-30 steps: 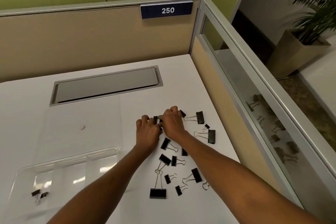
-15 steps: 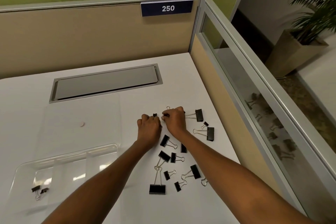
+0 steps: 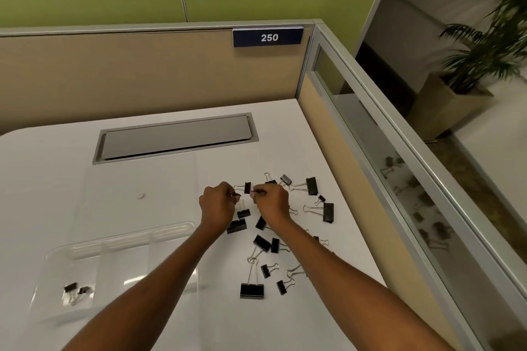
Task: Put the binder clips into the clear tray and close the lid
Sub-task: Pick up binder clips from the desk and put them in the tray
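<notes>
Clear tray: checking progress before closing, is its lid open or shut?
Open: the lid lies flat on the desk beyond the clear tray.

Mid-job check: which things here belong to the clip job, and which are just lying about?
Job: loose clips; tray with two clips inside; its open lid; left hand and right hand, each pinching what looks like a small clip.
Lying about: desk hatch; 250 sign; potted plant; glass partition.
</notes>
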Demonstrator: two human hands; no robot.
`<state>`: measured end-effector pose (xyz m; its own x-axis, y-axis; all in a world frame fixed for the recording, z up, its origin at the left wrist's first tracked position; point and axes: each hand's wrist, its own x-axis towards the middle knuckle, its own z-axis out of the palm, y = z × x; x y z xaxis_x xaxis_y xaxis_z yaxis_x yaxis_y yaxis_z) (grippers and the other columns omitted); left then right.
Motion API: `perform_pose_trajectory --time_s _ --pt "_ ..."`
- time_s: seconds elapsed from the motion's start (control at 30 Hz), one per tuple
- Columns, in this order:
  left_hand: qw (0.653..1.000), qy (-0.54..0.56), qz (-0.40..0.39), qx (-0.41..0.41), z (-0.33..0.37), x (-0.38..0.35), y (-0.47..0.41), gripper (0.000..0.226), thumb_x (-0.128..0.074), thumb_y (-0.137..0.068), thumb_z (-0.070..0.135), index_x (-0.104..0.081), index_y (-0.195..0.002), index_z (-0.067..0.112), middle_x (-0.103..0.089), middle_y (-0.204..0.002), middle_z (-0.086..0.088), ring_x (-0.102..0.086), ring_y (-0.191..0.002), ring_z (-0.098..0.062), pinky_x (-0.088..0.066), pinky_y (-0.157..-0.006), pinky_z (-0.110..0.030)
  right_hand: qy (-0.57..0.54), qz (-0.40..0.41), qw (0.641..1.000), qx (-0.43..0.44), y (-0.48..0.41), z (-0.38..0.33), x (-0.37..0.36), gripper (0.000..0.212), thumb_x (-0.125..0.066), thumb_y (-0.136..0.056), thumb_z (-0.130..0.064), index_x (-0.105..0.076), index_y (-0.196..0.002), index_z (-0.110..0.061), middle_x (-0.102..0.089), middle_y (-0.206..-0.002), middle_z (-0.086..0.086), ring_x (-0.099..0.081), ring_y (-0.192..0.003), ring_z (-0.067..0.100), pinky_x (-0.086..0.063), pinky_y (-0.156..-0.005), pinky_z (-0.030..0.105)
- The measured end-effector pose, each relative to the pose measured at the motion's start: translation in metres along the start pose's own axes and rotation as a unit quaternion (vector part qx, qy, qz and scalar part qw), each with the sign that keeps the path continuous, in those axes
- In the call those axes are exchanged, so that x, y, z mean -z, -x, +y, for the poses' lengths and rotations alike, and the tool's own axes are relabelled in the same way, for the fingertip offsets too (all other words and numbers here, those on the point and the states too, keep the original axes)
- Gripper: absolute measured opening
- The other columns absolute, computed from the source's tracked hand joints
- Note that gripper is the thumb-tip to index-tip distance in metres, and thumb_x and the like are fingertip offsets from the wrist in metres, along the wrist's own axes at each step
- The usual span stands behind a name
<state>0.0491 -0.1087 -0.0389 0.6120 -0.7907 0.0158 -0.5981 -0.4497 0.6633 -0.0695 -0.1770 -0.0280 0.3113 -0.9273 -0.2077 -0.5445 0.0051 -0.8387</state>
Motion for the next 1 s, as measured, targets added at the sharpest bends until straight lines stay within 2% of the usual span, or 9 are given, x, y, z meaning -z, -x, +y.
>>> perform_pose_trajectory --time_s 0.07,0.2,0.27,0.37,0.43,0.53,0.77,0.9,1.0 --pt "0.999 0.049 0.007 0.014 -0.003 0.015 0.008 0.010 -0.069 -0.082 0.016 -0.062 -0.082 0.008 -0.071 -0.080 -0.006 -0.061 -0.078 -0.026 -0.043 -0.070 -0.036 -0.012 -0.009 1.000 -0.002 0.011 -0.009 -0.006 0.020 -0.067 -0.084 -0.012 -0.072 -0.103 -0.006 -0.073 -0.095 0.010 -0.068 -0.084 0.020 -0.055 -0.081 0.028" --pt "0.989 0.145 0.004 0.041 -0.011 0.047 0.028 0.010 -0.067 -0.083 0.015 -0.059 -0.082 0.009 -0.067 -0.079 0.000 -0.060 -0.076 -0.016 -0.047 -0.072 -0.036 -0.041 -0.014 0.999 -0.014 0.034 -0.029 -0.019 0.017 -0.068 -0.084 -0.009 -0.073 -0.099 -0.005 -0.073 -0.092 0.009 -0.066 -0.073 0.014 -0.050 -0.065 0.012" --pt "0.981 0.185 0.004 0.053 -0.017 0.065 0.038 0.010 -0.067 -0.083 0.014 -0.058 -0.082 0.009 -0.065 -0.078 0.001 -0.058 -0.074 -0.014 -0.047 -0.071 -0.033 -0.070 -0.026 0.997 -0.024 0.047 -0.038 -0.027 0.014 -0.068 -0.083 -0.006 -0.074 -0.095 -0.005 -0.072 -0.088 0.009 -0.066 -0.066 0.015 -0.053 -0.062 0.018" --pt "0.973 0.222 0.001 0.063 -0.033 0.095 0.052 0.009 -0.067 -0.083 0.014 -0.059 -0.082 0.011 -0.063 -0.075 0.000 -0.058 -0.073 -0.015 -0.047 -0.069 -0.030 -0.077 -0.043 0.996 -0.013 0.067 -0.050 -0.044 0.010 -0.070 -0.081 -0.007 -0.075 -0.090 -0.006 -0.073 -0.087 0.007 -0.069 -0.072 0.020 -0.055 -0.069 0.026" --pt "0.970 0.233 -0.002 0.073 -0.047 0.114 0.061 0.009 -0.067 -0.082 0.013 -0.059 -0.082 0.011 -0.063 -0.074 -0.002 -0.059 -0.072 -0.014 -0.047 -0.069 -0.029 -0.060 -0.054 0.997 0.003 0.080 -0.057 -0.058 0.011 -0.071 -0.081 -0.011 -0.075 -0.090 -0.008 -0.074 -0.087 0.003 -0.067 -0.075 0.015 -0.054 -0.074 0.026" --pt "0.969 0.229 0.003 0.092 -0.073 0.142 0.076 0.009 -0.068 -0.081 0.013 -0.060 -0.081 0.011 -0.065 -0.075 -0.005 -0.061 -0.071 -0.017 -0.046 -0.067 -0.027 -0.055 -0.067 0.996 0.016 0.100 -0.068 -0.081 0.016 -0.073 -0.080 -0.013 -0.075 -0.095 -0.009 -0.074 -0.093 0.002 -0.066 -0.085 0.012 -0.050 -0.078 0.021" --pt "0.975 0.180 0.041 0.121 -0.139 0.196 0.107 0.008 -0.068 -0.082 0.016 -0.061 -0.078 0.013 -0.065 -0.071 -0.003 -0.058 -0.069 -0.012 -0.040 -0.061 -0.024 -0.047 -0.115 0.991 0.040 0.143 -0.092 -0.142 0.013 -0.075 -0.076 -0.013 -0.076 -0.088 -0.011 -0.074 -0.089 0.001 -0.068 -0.084 0.013 -0.056 -0.084 0.031" --pt "0.985 0.117 0.038 0.117 -0.178 0.215 0.115 0.008 -0.068 -0.080 0.019 -0.064 -0.074 0.021 -0.068 -0.072 0.006 -0.063 -0.077 -0.015 -0.050 -0.072 -0.035 -0.001 -0.138 0.987 0.083 0.163 -0.103 -0.170 0.008 -0.074 -0.075 -0.014 -0.076 -0.083 -0.013 -0.075 -0.084 0.001 -0.065 -0.075 0.011 -0.055 -0.078 0.031" --pt "0.991 0.031 0.040 0.123 -0.204 0.222 0.118 0.013 -0.070 -0.078 0.028 -0.066 -0.066 0.031 -0.069 -0.074 0.009 -0.063 -0.084 -0.020 -0.050 -0.074 -0.039 0.047 -0.140 0.983 0.105 0.173 -0.109 -0.188 0.007 -0.072 -0.076 -0.018 -0.076 -0.081 -0.017 -0.075 -0.084 -0.003 -0.065 -0.077 0.010 -0.053 -0.075 0.028"
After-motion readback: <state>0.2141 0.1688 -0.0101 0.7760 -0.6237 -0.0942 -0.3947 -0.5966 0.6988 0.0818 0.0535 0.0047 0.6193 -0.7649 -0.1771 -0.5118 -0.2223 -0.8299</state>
